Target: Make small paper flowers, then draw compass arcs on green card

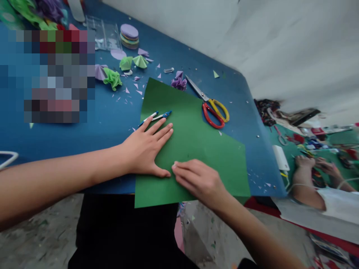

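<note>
A large sheet of green paper [190, 138] lies on the blue table, its near edge hanging over the table's edge. My left hand [146, 149] is spread flat on the paper's left side, fingers apart. Just beyond its fingertips lies a blue-and-white, pen-like tool [162, 116] with a second slim shaft beside it; the hand partly hides both. My right hand [199, 179] rests low on the sheet with its fingertips pinched together. Something small and whitish may show at the fingertips, but I cannot make it out. Scissors [210, 106] with red and yellow handles lie by the paper's far right edge.
Purple and green folded paper pieces [112, 77] and paper scraps lie at the back left. Behind them are a clear plastic tray [103, 33] and stacked paper discs [129, 37]. A purple paper flower [178, 81] sits beyond the sheet. Another person's hands [305, 162] are at a green table, right.
</note>
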`<state>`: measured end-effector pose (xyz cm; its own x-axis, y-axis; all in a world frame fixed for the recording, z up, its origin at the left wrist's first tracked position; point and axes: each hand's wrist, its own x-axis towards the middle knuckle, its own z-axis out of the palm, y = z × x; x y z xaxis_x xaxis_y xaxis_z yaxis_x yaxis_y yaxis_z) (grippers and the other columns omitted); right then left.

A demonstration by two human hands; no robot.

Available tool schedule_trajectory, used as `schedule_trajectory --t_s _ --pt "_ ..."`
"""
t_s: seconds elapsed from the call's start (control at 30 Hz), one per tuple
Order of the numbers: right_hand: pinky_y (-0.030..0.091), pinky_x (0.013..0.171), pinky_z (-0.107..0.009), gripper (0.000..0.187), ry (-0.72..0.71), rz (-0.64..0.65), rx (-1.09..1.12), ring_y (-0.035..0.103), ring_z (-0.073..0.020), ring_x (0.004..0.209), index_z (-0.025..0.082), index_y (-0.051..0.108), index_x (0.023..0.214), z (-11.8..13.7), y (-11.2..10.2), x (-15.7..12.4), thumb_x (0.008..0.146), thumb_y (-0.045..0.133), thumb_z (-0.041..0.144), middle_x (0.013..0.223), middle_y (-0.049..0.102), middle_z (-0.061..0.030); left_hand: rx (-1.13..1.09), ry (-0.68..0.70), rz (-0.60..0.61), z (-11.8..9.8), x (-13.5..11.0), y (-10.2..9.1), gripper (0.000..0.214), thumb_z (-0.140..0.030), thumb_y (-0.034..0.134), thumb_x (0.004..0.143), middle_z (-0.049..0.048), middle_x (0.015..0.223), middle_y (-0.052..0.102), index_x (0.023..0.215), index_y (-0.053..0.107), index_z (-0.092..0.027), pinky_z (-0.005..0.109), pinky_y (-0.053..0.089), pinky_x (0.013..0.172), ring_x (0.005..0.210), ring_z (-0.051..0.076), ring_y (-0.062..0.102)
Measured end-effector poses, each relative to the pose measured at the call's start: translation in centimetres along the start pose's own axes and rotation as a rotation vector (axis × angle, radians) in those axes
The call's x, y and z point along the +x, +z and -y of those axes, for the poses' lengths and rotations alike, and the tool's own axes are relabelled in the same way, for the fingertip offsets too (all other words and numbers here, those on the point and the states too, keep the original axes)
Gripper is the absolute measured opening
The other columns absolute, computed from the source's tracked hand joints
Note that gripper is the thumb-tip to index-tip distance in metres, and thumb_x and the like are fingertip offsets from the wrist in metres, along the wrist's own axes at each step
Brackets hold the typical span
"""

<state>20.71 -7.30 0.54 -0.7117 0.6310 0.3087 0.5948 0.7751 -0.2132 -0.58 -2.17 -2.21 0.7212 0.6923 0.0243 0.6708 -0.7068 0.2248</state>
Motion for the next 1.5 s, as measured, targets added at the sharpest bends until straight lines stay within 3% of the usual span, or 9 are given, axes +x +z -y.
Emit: schedule_trajectory --t_s 0.37,0.83,1.07,1.17,1.3,1.4,1.5 --pt "0.060 0.068 -0.032 0.013 0.060 -0.052 -0.084 0.067 -0.0169 0.077 0.013 0.068 0.089 0.6 0.1 -0.6 0.089 0.056 0.013 0.084 0.072 -0.0091 0.012 -0.005 0.010 -0.1 0.0 -0.1 0.110 -0.083 0.037 0.072 0.0140 0.156 0.019 0.148 0.024 -0.004 0.048 -0.003 0.116 0.145 0.035 0.010" --pt "0.061 0.069 -0.033 0.012 0.009 -0.072 -0.053 0.068 -0.0170 0.077 0.015 0.069 0.091 -0.2 0.1 -1.2 0.088 0.058 0.014 0.090 0.073 -0.0085 0.017 -0.019 -0.003 0.0 -0.2 -0.1 0.108 -0.083 0.037 0.073 0.0139 0.156 0.020 0.148 0.025 -0.006 0.046 -0.003 0.116 0.145 0.034 0.010" --pt "0.060 0.071 -0.032 0.008 0.095 -0.101 -0.138 0.070 -0.0176 0.078 0.016 0.068 0.086 -3.1 -1.2 -2.9 0.085 0.060 0.014 0.086 0.073 -0.0075 0.033 -0.007 -0.007 -0.1 -0.3 -0.3 0.112 -0.085 0.037 0.072 0.0135 0.155 0.021 0.148 0.025 -0.004 0.049 0.002 0.117 0.145 0.034 0.012" --pt "0.060 0.074 -0.035 0.009 0.241 -0.185 -0.267 0.070 -0.0188 0.081 0.018 0.068 0.089 -5.2 -2.1 -4.3 0.085 0.060 0.015 0.089 0.073 -0.0074 0.047 0.020 -0.045 0.3 -0.1 -0.4 0.096 -0.078 0.037 0.079 0.0125 0.153 0.030 0.144 0.036 -0.008 0.049 0.009 0.117 0.143 0.033 0.022" --pt "0.059 0.081 -0.040 0.018 0.400 -0.230 -0.357 0.070 -0.0217 0.091 0.018 0.065 0.103 -7.4 -2.5 -6.3 0.089 0.054 0.017 0.099 0.072 -0.0090 0.081 -0.014 -0.155 1.0 0.2 -0.9 0.056 -0.053 0.039 0.092 0.0104 0.145 0.046 0.130 0.055 -0.014 0.046 0.024 0.113 0.132 0.028 0.043" --pt "0.058 0.085 -0.044 0.022 0.460 -0.222 -0.384 0.068 -0.0243 0.097 0.017 0.063 0.109 -8.0 -2.7 -7.3 0.090 0.052 0.019 0.106 0.071 -0.0114 0.082 -0.104 -0.231 1.6 0.3 -1.7 0.048 -0.043 0.038 0.093 0.0132 0.132 0.057 0.124 0.059 -0.012 0.045 0.040 0.103 0.118 0.029 0.055" --pt "0.055 0.089 -0.047 0.022 0.458 -0.255 -0.406 0.066 -0.0263 0.103 0.017 0.064 0.108 -7.8 -2.9 -7.1 0.088 0.054 0.020 0.113 0.068 -0.0130 0.041 -0.208 -0.202 2.3 0.3 -2.5 0.044 -0.035 0.033 0.094 0.0140 0.120 0.063 0.120 0.060 -0.012 0.044 0.048 0.092 0.108 0.029 0.059"
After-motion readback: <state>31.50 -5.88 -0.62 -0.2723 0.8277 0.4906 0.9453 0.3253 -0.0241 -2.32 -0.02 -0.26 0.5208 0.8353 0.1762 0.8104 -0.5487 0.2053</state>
